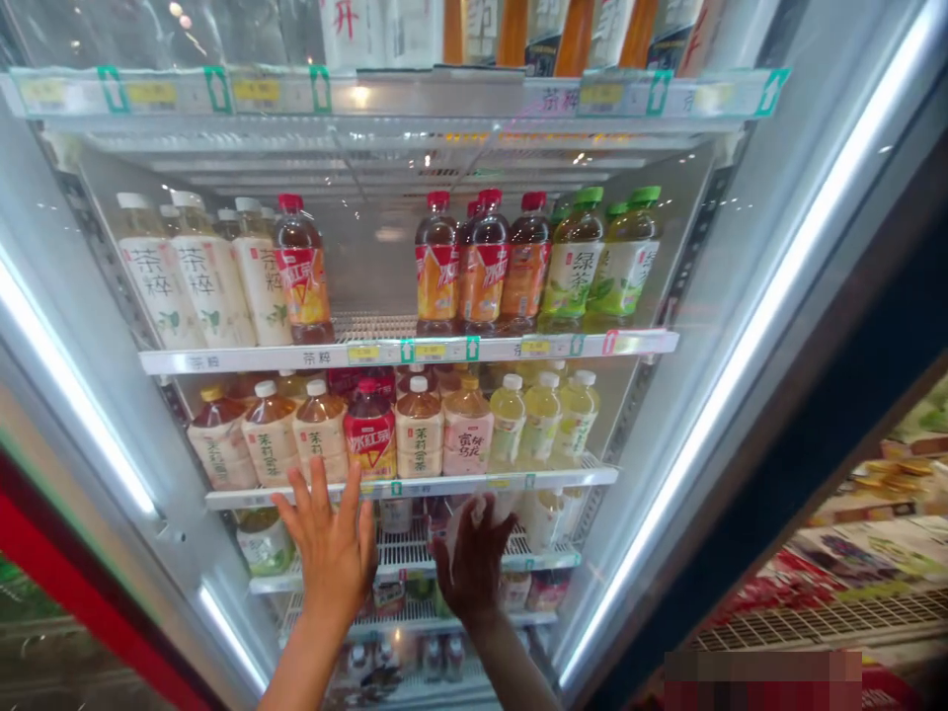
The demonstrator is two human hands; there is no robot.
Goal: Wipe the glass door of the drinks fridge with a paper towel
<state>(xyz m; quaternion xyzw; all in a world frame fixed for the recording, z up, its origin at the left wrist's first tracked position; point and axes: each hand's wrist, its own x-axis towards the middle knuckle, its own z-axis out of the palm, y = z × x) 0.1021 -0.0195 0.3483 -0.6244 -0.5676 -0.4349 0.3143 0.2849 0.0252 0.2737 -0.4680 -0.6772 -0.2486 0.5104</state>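
My left hand (330,553) is raised at the lower middle with its fingers spread, holding nothing that I can see. Its fingertips overlap the shelf edge below the jasmine tea bottles (318,434) and a red-labelled iced tea bottle (370,434); whether they touch anything is unclear. To the right, my right hand (478,558) looks darker, its fingers bent and slightly blurred. A pale, see-through thing shows around those fingers, too unclear to name. Above this hand stands a pink-labelled bottle (468,434), with pale yellow drink bottles (544,420) beside it.
Bright light strips (741,355) run down both sides of the drinks cooler. On the shelf (415,353) above stand white-labelled tea bottles (203,276), red-capped iced tea bottles (485,267) and green tea bottles (578,262). Packaged goods (851,563) lie on racks at the right.
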